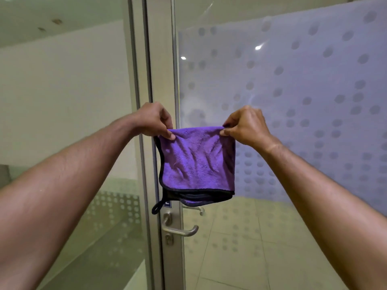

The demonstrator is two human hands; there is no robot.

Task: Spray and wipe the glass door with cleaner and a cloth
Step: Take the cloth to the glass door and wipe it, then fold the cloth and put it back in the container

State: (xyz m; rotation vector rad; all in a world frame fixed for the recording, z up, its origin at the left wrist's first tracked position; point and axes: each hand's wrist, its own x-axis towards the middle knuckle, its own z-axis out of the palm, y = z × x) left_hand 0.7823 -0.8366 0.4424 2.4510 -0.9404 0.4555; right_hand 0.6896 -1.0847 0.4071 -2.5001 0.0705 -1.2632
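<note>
Head view: purple cloth hangs below left hand and right hand.

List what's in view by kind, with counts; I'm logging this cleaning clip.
Hands: 2, left hand and right hand
Purple cloth: 1
Glass door: 1
Door handle: 1
Spray bottles: 0
Total: 5

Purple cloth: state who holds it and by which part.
Both hands hold the purple cloth by its folded top edge: the left hand pinches the top left corner, the right hand the top right. The rest hangs free before the glass door.
</note>
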